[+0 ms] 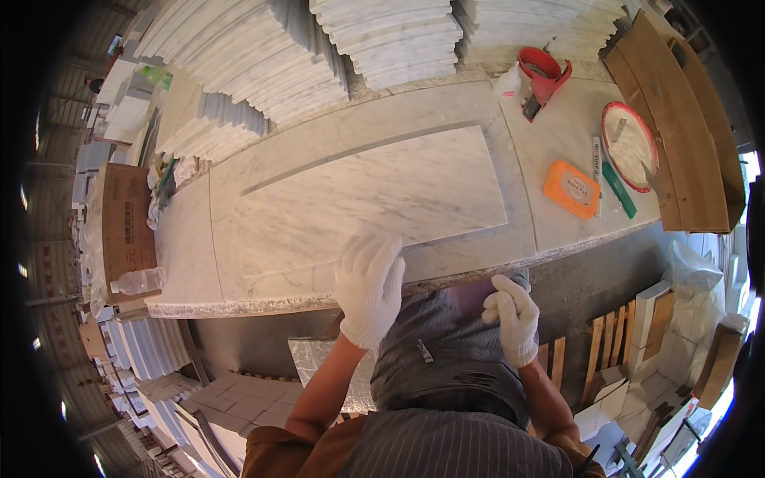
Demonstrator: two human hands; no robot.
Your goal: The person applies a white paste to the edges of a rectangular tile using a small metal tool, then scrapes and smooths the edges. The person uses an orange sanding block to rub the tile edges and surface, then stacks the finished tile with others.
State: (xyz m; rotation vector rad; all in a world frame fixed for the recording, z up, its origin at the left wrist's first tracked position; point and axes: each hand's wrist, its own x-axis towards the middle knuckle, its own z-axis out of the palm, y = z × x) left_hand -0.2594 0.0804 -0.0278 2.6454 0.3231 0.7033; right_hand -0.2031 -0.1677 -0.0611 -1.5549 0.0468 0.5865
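A thin white marble slab (382,187) with grey veins lies flat on the stone-topped bench (522,215). At its near edge rests my left hand (369,287) in a white knit glove, open, its fingers laid together on the marble. My right hand (514,319), gloved the same way, hovers off the bench's front edge, to the right of my body. Its fingers are curled in toward the thumb, and whatever may be between them is hidden.
Tall stacks of marble tiles (390,36) line the back. On the right are an orange packet (571,190), a marker (596,163), a green-handled tool (619,191), a bowl of white paste (628,151), a red holder (550,76) and a cardboard box (673,119). A plastic bottle (139,281) lies left.
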